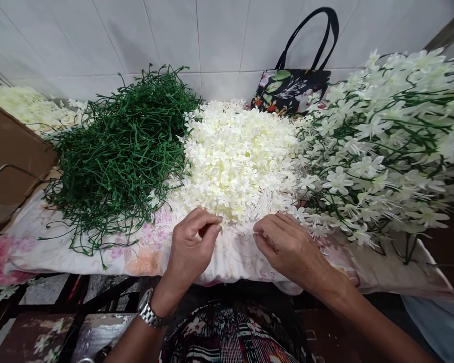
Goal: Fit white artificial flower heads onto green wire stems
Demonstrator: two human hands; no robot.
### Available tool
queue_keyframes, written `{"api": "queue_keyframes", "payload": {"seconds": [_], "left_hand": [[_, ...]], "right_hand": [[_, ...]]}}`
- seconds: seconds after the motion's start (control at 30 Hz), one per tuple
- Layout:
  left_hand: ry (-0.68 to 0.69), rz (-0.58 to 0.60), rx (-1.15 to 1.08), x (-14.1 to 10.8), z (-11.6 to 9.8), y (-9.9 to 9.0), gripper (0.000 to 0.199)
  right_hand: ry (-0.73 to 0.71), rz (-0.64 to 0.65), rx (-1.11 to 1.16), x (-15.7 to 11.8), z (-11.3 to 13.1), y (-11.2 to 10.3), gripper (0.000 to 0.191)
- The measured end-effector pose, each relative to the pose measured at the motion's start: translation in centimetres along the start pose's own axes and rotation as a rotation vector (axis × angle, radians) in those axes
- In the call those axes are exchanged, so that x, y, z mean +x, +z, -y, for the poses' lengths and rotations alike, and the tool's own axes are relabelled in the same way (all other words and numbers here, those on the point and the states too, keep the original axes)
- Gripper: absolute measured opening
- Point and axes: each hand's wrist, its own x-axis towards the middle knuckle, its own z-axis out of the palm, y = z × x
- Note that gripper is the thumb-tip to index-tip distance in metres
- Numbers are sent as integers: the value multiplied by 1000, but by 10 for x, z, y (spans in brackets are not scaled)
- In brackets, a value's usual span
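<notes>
At the near edge of a heap of white artificial flower heads [242,156], my left hand [194,242] has thumb and forefinger pinched together. Something small and pale shows at those fingertips, too small to name. To its right, my right hand [287,242] is closed with its fingertips together beside loose white stamens [272,201]; what it holds, if anything, is hidden. A tangled pile of green plastic stems [128,146] lies left of the flower heads. On the right stand assembled white flowers on green stems [378,161].
A floral cloth [147,254] covers the work surface. Behind the flower heads a black flowered handbag [291,91] leans against the tiled wall [166,35]. A cardboard box [15,156] stands at the left, with more pale flowers [26,106] behind it.
</notes>
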Motion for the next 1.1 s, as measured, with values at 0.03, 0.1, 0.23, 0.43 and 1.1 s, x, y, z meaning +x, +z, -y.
{"api": "queue_keyframes", "payload": {"seconds": [0.03, 0.1, 0.23, 0.43, 1.1], "left_hand": [[-115, 2, -116, -3, 0, -1, 11], [-338, -8, -341, -9, 2, 0, 6], [-571, -57, -583, -17, 5, 1, 5], [-575, -102, -558, -25, 7, 0, 6], [-449, 99, -568, -24, -1, 8, 7]], "right_hand": [[0, -7, 28, 0, 0, 0, 18], [2, -9, 75, 1, 0, 1, 17], [-7, 62, 141, 1, 2, 1, 14], [-4, 79, 175, -4, -1, -5, 10], [-44, 67, -54, 3, 6, 4, 21]]}}
